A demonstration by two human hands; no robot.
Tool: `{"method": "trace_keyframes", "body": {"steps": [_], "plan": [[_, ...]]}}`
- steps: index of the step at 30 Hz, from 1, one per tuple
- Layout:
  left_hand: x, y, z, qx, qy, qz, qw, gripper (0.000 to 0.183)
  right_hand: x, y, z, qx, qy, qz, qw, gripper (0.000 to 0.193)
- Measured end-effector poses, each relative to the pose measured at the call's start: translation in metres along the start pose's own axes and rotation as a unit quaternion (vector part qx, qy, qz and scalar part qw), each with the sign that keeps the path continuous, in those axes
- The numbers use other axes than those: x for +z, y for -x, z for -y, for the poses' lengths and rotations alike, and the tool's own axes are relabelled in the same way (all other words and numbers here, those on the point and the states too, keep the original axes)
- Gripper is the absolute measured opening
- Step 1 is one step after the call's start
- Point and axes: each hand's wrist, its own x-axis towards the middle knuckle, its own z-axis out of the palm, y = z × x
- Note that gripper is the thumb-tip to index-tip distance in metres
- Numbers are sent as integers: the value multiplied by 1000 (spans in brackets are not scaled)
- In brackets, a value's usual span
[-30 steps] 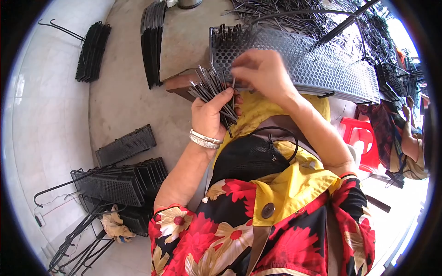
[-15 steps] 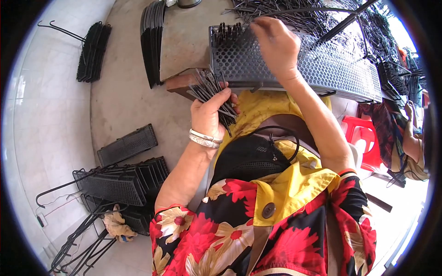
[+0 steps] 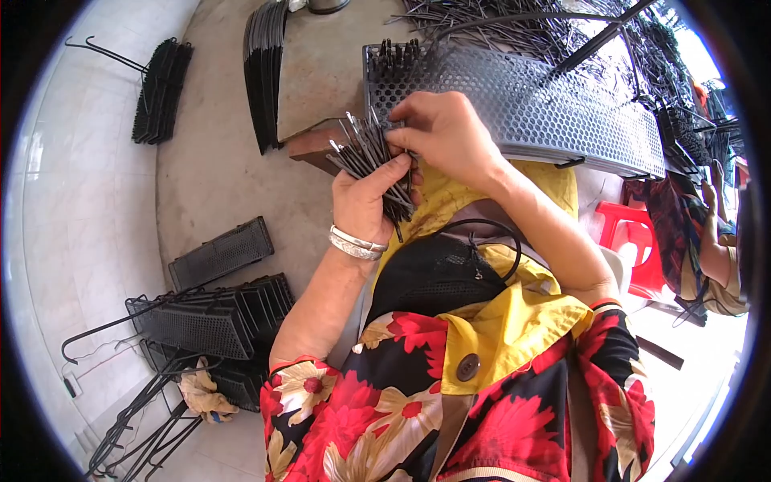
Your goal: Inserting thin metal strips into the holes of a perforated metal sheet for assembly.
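A bundle of thin dark metal rods (image 3: 371, 151) is clasped in my left hand (image 3: 365, 197), thumb across the front, the rod ends fanning upward. My right hand (image 3: 450, 136) is closed in a pinch at the bundle's upper right side, its fingertips on the end of a rod; which rod is partly hidden by the fingers. Just beyond both hands lies a long grey perforated metal rack (image 3: 554, 108), full of round holes. Several dark rods (image 3: 393, 56) stand upright in the holes at its far left corner.
Loose rods (image 3: 514, 28) lie heaped behind the rack, with a dark bar (image 3: 598, 48) slanting over it. Curved black strips (image 3: 265, 72) stand at left. Perforated black racks (image 3: 201, 321) and a glove (image 3: 206, 391) are lower left. At right are a red stool (image 3: 634, 241) and another person's arm (image 3: 715, 249).
My right hand has come down and left from above the rack to the rod bundle. My left hand stays nearly in place, still holding the bundle.
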Motion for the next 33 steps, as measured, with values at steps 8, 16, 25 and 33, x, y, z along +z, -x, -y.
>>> {"method": "trace_keyframes", "body": {"steps": [8, 16, 25, 33], "plan": [[-3, -2, 1, -40, 22, -55, 997, 17, -16, -25, 3, -56, -50, -248, 966, 13], [-4, -1, 1, -61, 62, -31, 996, 15, -5, -59, -16, -328, 161, -334, 869, 12], [-2, -1, 0, -76, 68, -20, 995, 14, -11, -58, -18, -364, 203, -289, 862, 11], [-1, -2, 1, -98, 37, -34, 994, 14, -1, -72, -28, -318, 218, -197, 901, 18]]}}
